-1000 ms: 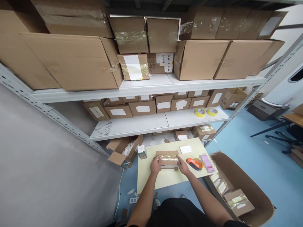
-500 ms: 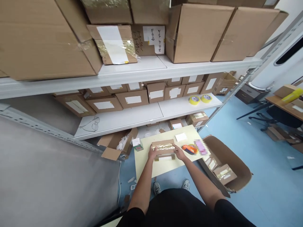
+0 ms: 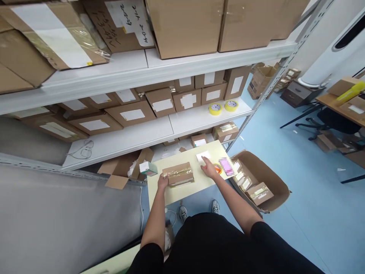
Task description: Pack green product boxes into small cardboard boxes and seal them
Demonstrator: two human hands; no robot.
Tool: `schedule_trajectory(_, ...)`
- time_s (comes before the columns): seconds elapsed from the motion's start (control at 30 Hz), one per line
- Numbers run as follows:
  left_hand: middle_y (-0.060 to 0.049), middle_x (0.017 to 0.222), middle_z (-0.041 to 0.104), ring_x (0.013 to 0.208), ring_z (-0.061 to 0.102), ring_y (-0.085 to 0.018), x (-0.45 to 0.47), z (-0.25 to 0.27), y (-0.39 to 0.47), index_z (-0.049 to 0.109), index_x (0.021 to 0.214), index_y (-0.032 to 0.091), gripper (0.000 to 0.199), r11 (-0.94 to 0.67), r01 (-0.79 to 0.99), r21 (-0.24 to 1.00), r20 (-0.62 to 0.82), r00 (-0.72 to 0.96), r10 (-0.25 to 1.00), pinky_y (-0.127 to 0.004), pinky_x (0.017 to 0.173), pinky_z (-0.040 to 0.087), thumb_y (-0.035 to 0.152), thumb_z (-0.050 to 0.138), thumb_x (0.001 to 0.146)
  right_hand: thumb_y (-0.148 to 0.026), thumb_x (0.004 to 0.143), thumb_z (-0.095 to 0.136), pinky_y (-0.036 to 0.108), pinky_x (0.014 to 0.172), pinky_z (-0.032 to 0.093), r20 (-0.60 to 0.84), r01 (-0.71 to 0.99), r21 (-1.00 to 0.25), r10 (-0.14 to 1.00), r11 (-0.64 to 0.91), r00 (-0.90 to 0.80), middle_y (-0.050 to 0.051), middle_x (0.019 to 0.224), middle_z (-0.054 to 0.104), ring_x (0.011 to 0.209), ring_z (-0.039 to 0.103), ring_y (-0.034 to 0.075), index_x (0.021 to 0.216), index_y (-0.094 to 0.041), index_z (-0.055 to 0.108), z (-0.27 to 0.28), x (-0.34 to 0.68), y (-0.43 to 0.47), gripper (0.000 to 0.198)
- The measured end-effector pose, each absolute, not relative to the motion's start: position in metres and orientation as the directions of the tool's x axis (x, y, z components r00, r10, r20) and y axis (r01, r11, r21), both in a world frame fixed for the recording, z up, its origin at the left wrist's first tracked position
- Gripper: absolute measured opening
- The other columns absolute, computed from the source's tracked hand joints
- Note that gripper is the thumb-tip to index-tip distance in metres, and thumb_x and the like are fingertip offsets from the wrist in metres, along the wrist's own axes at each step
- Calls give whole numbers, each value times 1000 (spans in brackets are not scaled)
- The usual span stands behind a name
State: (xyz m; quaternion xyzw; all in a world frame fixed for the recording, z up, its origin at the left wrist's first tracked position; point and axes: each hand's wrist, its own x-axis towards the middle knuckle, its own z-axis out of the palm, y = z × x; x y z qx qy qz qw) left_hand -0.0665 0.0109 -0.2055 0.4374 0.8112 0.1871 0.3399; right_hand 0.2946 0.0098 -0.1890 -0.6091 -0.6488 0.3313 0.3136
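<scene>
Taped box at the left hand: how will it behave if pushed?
The taped box will probably hold its shape; its sides look flat. It seems unlikely to tip, lying low on the table. Its glossy tape may feel slicker than bare cardboard.

I can't see it all
My right fingers point(image 3: 208, 166) hide part of the orange tool point(image 3: 218, 170), the pink thing point(image 3: 226, 166) is blurry, and the top edge cuts off big boxes point(image 3: 186, 28).
</scene>
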Motion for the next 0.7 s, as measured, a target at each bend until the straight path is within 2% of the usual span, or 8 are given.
schedule_trajectory(0.13, -13, 123, 77, 113, 73, -26, -74, -198, -12, 64, 125, 17, 33, 623, 489, 611, -436, -449, 780, -28, 86, 55, 35, 61, 97, -28, 93, 57, 49, 129, 31, 40, 572, -818, 998, 58, -44, 11, 166, 42, 154, 38, 28, 162, -21, 41, -183, 343, 25, 71)
schedule_trajectory(0.27, -13, 125, 76, 109, 73, -24, -50, -198, -5, 63, 127, 16, 34, 652, 459, 603, -460, -468, 755, -26, 81, 55, 35, 59, 99, -28, 94, 57, 49, 130, 30, 40, 553, -832, 998, 56, -41, 8, 167, 42, 155, 37, 27, 162, -24, 41, -183, 367, 31, 70)
schedule_trajectory(0.33, -12, 122, 77, 110, 73, -24, -27, -204, 9, 65, 125, 17, 37, 646, 474, 598, -465, -452, 761, -27, 84, 54, 40, 63, 97, -26, 94, 57, 49, 130, 31, 33, 552, -832, 998, 52, -45, 7, 167, 42, 155, 37, 28, 162, -24, 41, -186, 375, 31, 70)
schedule_trajectory(0.5, -20, 121, 76, 120, 69, -33, 9, -223, 25, 67, 118, 13, 44, 690, 513, 512, -479, -496, 724, -36, 96, 51, 41, 76, 85, -27, 93, 57, 49, 129, 31, 40, 562, -823, 996, 75, -75, 8, 166, 43, 155, 37, 27, 161, -23, 43, -197, 393, 25, 70)
schedule_trajectory(0.7, -17, 116, 78, 118, 71, -34, -3, -231, 14, 69, 113, 16, 31, 693, 545, 471, -466, -514, 721, -38, 96, 52, 37, 69, 90, -26, 92, 58, 48, 127, 35, 16, 595, -801, 995, 70, -96, 8, 166, 43, 154, 40, 27, 160, -23, 46, -207, 415, 25, 69)
